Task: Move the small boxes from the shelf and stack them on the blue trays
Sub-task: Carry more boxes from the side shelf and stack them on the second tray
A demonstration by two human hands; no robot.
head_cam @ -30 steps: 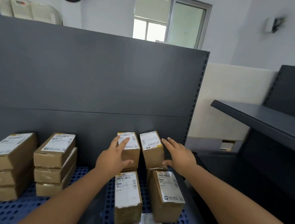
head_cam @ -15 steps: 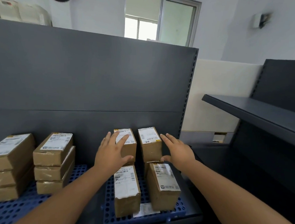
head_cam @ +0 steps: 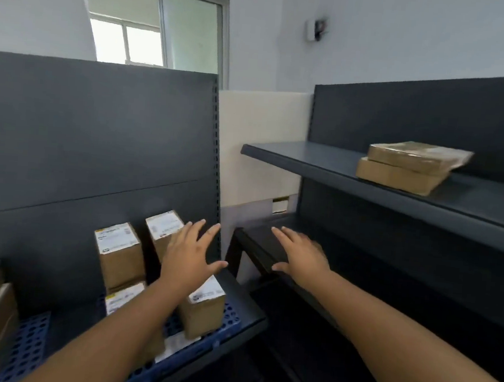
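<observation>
Both arms reach forward, left hand (head_cam: 190, 253) and right hand (head_cam: 303, 256) empty, palms down, fingers spread.

Labelled boxes (head_cam: 119, 252) on the tray (head_cam: 228, 324) at left; two stacked boxes (head_cam: 409, 167) on the right-hand shelf (head_cam: 322, 163).

Sliding window (head_cam: 155, 29) set in white wall; small wall-mounted device (head_cam: 316, 30) to its right, detail indistinct.
</observation>
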